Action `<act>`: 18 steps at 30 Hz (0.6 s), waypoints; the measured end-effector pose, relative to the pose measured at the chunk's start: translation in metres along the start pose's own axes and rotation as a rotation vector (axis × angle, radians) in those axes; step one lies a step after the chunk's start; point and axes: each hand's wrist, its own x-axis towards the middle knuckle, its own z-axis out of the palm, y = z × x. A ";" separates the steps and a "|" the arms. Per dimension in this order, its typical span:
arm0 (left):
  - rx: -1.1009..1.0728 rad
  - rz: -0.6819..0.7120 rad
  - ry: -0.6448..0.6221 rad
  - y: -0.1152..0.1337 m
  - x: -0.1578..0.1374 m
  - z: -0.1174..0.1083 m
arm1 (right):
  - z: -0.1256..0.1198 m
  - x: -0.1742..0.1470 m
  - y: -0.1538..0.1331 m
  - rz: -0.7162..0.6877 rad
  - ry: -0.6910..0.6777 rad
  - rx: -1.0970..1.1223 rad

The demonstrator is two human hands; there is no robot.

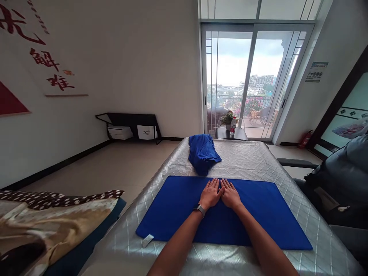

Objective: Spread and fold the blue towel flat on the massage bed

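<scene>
A blue towel (172, 211) lies spread flat on a table with a silvery quilted cover (241, 153). A small white label (147, 240) sticks out at its near left corner. My left hand (211, 193), with a watch at the wrist, rests palm down on the towel near the middle of its far edge. Right beside it, my right hand (230, 194) also lies flat, fingers stretched out, the thumbs touching or nearly so. Neither hand grips anything. Beyond the towel's far edge sits a crumpled blue cloth (202, 151).
A patterned blanket (63, 226) lies at the lower left. On the right is a chair armrest (297, 163) with a dark jacket (345, 180). Behind the covered table stand a small table (222, 133) with a bottle (232, 125) and a potted plant (228, 118). A black rack (132, 120) stands by the wall.
</scene>
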 end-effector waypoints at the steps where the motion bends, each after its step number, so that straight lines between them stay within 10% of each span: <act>1: 0.001 0.000 -0.006 0.001 0.001 0.001 | 0.000 0.000 0.000 0.007 -0.004 0.000; 7: 0.036 -0.051 -0.023 -0.023 -0.005 -0.015 | -0.017 -0.024 0.052 0.169 0.010 -0.043; 13: 0.112 -0.319 -0.011 -0.139 -0.052 -0.063 | -0.048 -0.082 0.173 0.465 0.049 -0.119; 18: 0.178 -0.495 0.017 -0.214 -0.086 -0.085 | -0.044 -0.093 0.216 0.558 0.066 -0.150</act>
